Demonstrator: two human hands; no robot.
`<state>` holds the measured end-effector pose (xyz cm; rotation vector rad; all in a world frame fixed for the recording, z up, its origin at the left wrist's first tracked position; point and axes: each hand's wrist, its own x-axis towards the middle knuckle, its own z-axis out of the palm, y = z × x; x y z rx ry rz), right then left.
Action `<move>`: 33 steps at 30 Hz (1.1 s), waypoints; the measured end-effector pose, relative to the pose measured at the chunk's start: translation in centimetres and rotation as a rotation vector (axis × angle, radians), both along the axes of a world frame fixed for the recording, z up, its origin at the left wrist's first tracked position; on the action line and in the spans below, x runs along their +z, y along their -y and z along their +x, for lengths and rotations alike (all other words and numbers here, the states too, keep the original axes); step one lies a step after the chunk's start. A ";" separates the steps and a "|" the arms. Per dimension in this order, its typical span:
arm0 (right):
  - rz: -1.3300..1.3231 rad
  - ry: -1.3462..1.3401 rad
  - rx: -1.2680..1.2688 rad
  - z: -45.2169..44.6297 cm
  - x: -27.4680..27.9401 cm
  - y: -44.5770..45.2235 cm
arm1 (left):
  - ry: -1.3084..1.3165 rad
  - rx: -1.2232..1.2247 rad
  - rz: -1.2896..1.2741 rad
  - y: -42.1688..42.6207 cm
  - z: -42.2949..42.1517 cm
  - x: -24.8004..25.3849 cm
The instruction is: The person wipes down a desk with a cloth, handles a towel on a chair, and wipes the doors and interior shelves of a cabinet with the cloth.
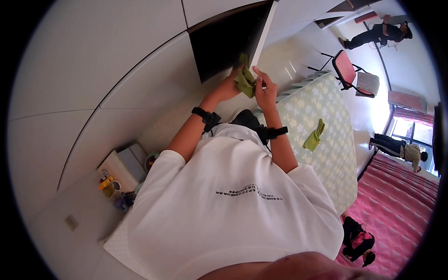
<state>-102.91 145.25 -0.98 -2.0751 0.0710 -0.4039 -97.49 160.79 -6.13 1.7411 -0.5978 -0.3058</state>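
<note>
My left hand [228, 87] is closed around a crumpled green cloth [244, 83], just below an open cabinet door [264, 33]. The cloth's upper end lies against the lower end of the door's edge. Beside it, my right hand [266, 91] has its index finger stretched to the door's bottom corner, with the thumb apart from it and close to the cloth. The other fingers are curled and partly hidden. Behind the door, the cabinet opening [219, 42] is dark inside. A second green cloth [315, 136] lies on the patterned mattress [333, 163] to the right.
White cabinet fronts [116, 60] fill the left side. A red folding chair [344, 67] stands beyond the mattress. Three people are in the room: one at the top right [378, 35], one by the window [401, 148], one near the pink bedding [359, 240]. A small cabinet [119, 170] with items stands lower left.
</note>
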 end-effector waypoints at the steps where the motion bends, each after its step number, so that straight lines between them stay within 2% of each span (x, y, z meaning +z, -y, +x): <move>1: 0.014 0.028 -0.008 0.0 0.0 -0.2 | 0.032 0.044 0.003 -0.2 -0.4 0.4; 2: 0.027 0.056 -0.015 0.0 0.0 -0.3 | 0.035 0.047 0.000 -0.7 -0.3 0.8; 4: 0.045 0.080 -0.015 -0.2 -0.2 -0.4 | -0.186 -0.044 0.263 -2.0 0.1 5.0; 5: 0.064 0.099 -0.015 -0.1 -0.3 -0.4 | -0.186 -0.036 0.261 -2.2 0.2 6.2; 7: 0.015 0.115 -0.006 0.2 -0.2 -0.5 | 0.033 0.080 0.169 -2.5 0.2 7.9; 8: -0.031 0.125 -0.007 0.0 -0.2 -0.5 | 0.022 0.085 0.173 -2.2 0.1 8.4; 10: -0.020 0.132 0.018 0.1 -1.2 -0.6 | 0.207 0.170 -0.009 -1.4 0.8 9.0; 14: 0.027 0.094 0.032 0.1 -0.2 -1.3 | 0.160 0.221 -0.105 -1.1 0.6 6.2; 16: 0.004 0.054 0.030 -0.1 0.1 -0.9 | 0.080 0.118 0.105 -2.1 0.5 4.7; 17: -0.020 0.010 0.035 -0.2 0.2 -0.7 | 0.079 0.115 0.105 -2.5 0.3 4.2; 19: -0.040 -0.005 0.037 -0.3 0.3 -0.6 | 0.063 0.086 0.260 -3.2 -0.3 4.1; 20: -0.061 -0.019 0.042 -0.3 0.3 -0.6 | 0.060 0.087 0.260 -3.2 -0.3 4.1; 21: -0.060 -0.025 0.044 -0.1 0.3 -0.7 | 0.120 0.134 0.147 -3.1 -0.4 4.9; 22: -0.005 -0.013 0.070 0.0 0.1 -0.8 | 0.171 0.179 0.035 -2.9 -0.8 5.8; 23: 0.051 -0.007 0.093 -0.3 -0.1 -0.9 | 0.151 0.177 0.039 -2.5 -1.3 6.7; 25: 0.054 0.024 0.090 -0.2 -0.5 -1.5 | 0.294 0.247 -0.089 -1.6 -0.7 8.5; 29: 0.010 0.081 0.101 0.2 -1.5 -1.5 | 0.288 0.318 -0.066 -1.3 -0.7 7.2; 31: -0.006 0.041 0.107 -0.1 -0.9 -1.6 | 0.056 0.254 0.060 -1.7 -0.7 5.2; 33: -0.024 0.005 0.110 -0.3 -0.1 -1.8 | 0.086 0.248 0.110 -2.2 -0.9 2.4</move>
